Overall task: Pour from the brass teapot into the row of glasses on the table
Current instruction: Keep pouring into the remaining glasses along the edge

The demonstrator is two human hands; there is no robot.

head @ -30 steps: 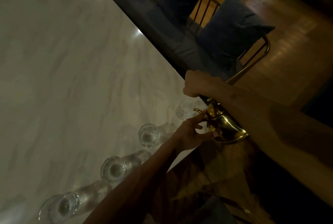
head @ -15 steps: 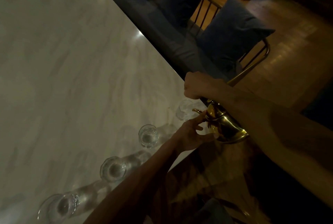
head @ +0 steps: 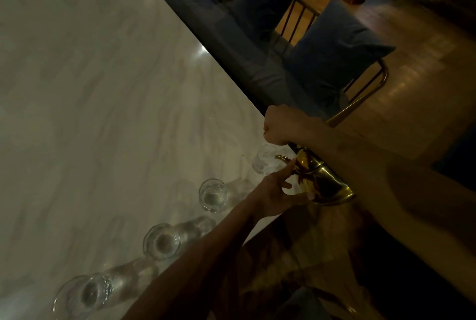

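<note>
Little has moved since a moment ago: both hands are still holding the tilted pot. The marble table (head: 103, 113) is carrying four glasses in a row. The brass teapot (head: 322, 180) is hanging over the farthest glass (head: 265, 162), the right hand (head: 279, 126) fisted around its handle, the left hand (head: 277, 196) half-open, fingertips steadying it.

teapot (head: 322, 180) handle hidden under right hand (head: 279, 126), spout tip blurred
</note>
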